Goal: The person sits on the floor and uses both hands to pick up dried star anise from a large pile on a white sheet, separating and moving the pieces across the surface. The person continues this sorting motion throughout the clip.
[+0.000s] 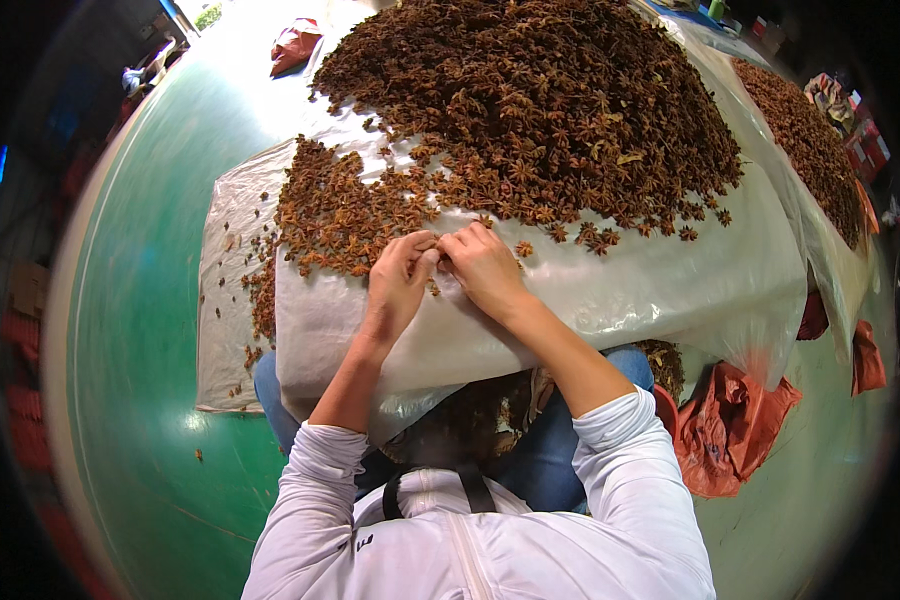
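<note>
My left hand (399, 276) and my right hand (486, 268) meet at the fingertips over the front of a table covered with whitish plastic sheeting (615, 277). Both pinch a small brown piece of star anise (436, 249), mostly hidden by my fingers. Just below them a loose fragment (434, 289) lies on the sheet. A large heap of dried dark star anise (540, 105) rises beyond my hands. To the left spreads a thinner layer of lighter brown star anise (337, 210). A few single stars (524, 248) rest to the right of my right hand.
Another heap (802, 142) lies on sheeting at the far right. Red plastic bags (731, 431) sit on the floor at right, with one red bag (295, 45) at the back. Between my knees is a container of brown material (457, 420). Green floor (150, 300) extends left.
</note>
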The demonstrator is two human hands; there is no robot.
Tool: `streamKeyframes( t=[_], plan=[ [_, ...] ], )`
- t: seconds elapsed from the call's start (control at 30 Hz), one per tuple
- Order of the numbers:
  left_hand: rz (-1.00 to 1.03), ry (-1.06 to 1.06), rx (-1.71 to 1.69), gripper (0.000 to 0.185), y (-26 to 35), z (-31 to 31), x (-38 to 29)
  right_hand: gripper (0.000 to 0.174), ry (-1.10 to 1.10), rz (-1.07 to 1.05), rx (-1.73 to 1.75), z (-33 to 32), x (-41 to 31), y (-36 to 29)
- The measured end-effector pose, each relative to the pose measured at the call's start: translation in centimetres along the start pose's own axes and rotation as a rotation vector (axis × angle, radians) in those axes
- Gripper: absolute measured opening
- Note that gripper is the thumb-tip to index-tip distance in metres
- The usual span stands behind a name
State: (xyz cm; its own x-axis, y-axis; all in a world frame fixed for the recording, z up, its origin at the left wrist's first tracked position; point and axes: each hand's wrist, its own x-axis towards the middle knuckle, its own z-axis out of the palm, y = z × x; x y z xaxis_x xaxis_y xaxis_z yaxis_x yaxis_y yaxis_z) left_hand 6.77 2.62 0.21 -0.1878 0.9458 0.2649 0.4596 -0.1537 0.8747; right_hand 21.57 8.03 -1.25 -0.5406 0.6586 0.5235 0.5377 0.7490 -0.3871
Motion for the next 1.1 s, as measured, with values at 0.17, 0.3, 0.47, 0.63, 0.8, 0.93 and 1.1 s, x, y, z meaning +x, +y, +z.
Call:
streamKeyframes(
  t=[0.17, 0.3, 0.47, 0.63, 0.8, 0.93, 1.1],
  plan=[
    [-0.268, -0.148, -0.402, 0.012, -0.7, -0.3, 0.4, 0.017, -0.052, 0.19, 0.439, -2.6, 0.0, -0.8],
    [-0.367, -0.136, -0.799, 0.013, -0.4, -0.6, 0.7, 0.016, -0.067, 0.231, 0.629, -4.7, 0.7, -2.3],
    [-0.186, -0.4, -0.503, 0.014, 2.9, -0.4, -2.2, 0.012, 0.15, -0.238, 0.625, -6.3, 0.5, -4.9],
    [-0.021, -0.552, -0.149, 0.019, 2.4, -0.8, 1.0, 0.021, 0.326, 0.207, 0.019, -6.9, 1.3, 1.6],
    [0.182, 0.116, 0.832, 0.016, -3.2, -1.6, 10.2, 0.033, 0.227, 0.274, -0.198, -5.4, 0.1, 6.5],
    [-0.129, -0.146, 1.031, 0.016, -5.0, -1.4, 12.3, 0.037, 0.043, 0.326, -0.269, -3.2, 0.0, 5.5],
    [-0.024, -0.164, 0.923, 0.018, -5.0, -3.4, 11.8, 0.034, -0.07, 0.252, 0.051, -3.7, -0.5, 4.5]
  ],
)
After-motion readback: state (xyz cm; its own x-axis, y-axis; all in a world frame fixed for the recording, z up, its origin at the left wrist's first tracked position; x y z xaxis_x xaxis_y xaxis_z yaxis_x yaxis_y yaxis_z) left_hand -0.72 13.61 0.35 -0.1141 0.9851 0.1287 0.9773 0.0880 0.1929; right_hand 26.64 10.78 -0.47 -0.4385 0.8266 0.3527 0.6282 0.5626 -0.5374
